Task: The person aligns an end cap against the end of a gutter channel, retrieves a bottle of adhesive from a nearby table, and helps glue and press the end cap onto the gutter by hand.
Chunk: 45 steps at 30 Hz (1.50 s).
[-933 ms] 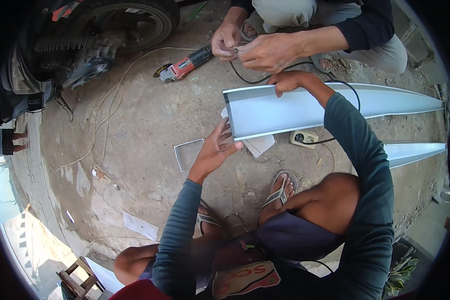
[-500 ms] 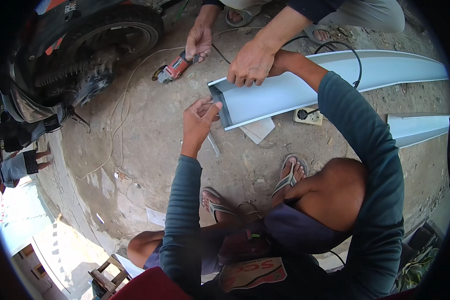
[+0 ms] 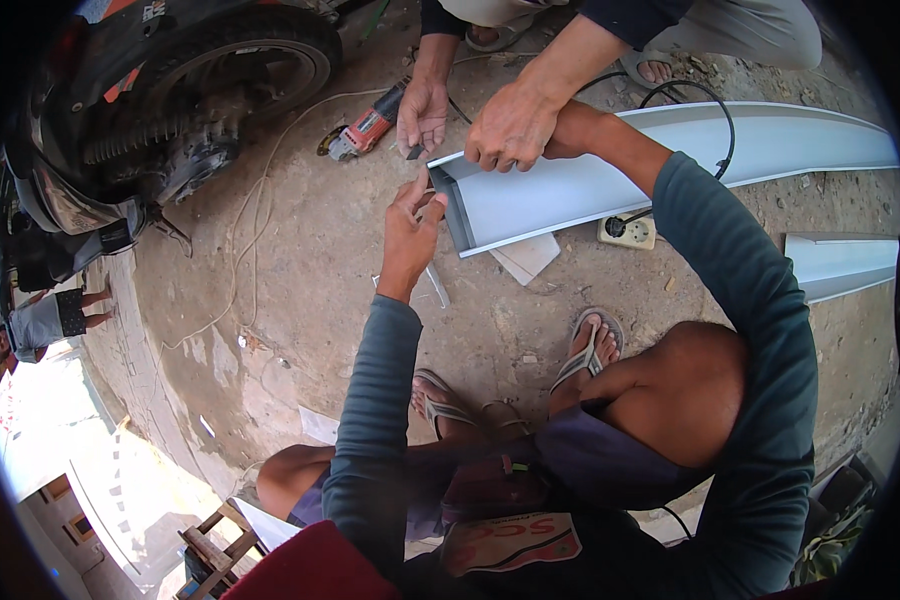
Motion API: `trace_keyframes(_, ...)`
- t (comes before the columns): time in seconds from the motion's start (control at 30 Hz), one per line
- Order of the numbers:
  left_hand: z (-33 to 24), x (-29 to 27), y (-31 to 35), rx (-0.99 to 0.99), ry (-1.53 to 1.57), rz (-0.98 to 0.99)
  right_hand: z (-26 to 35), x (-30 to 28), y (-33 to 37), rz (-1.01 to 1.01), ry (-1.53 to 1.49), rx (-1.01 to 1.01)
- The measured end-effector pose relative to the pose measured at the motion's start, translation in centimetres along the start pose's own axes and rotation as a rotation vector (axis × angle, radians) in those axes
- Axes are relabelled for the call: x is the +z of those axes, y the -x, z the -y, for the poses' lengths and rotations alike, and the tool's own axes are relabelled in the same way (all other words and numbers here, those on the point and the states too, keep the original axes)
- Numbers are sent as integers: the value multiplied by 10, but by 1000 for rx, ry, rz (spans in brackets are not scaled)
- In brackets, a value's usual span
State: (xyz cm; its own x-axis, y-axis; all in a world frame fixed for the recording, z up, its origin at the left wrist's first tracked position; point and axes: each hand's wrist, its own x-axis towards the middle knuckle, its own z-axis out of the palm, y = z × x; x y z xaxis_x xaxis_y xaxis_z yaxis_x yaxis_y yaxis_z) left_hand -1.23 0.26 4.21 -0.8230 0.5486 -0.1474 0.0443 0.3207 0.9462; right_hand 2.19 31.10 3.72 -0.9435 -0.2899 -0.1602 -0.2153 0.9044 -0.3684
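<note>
I have the left hand (image 3: 408, 240) at the grey end (image 3: 454, 212) of the white channel (image 3: 560, 190), thumb and fingers parted, though I cannot tell whether they pinch it. At the channel's far edge, my right hand (image 3: 576, 132) is partly hidden by a co-worker's hand (image 3: 510, 128), so its grip I cannot tell. The channel lies before me above the ground (image 3: 310, 270), and the co-worker's other hand (image 3: 425, 112) holds a small dark piece (image 3: 416, 153) near its corner, beside a red grinder (image 3: 370, 128).
</note>
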Motion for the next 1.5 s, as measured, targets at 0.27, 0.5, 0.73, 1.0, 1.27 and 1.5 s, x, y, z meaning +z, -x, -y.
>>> trace_keyframes(0.27,7,3,17,-43,76,-82,-11,11,3,30,-16,109)
trace_keyframes(0.5,39,4,31,-272,437,-271,-17,0,50,-320,240,-124)
trace_keyframes(0.73,31,8,24,-160,600,-207,-23,29,91,160,116,-28)
trace_keyframes(1.0,12,2,27,-48,581,-26,94,2,100,-57,417,-9)
trace_keyframes(1.27,9,11,29,-14,553,-37,84,-27,107,146,99,116)
trace_keyframes(1.5,15,6,38,-118,508,16,76,-20,106,21,121,-4)
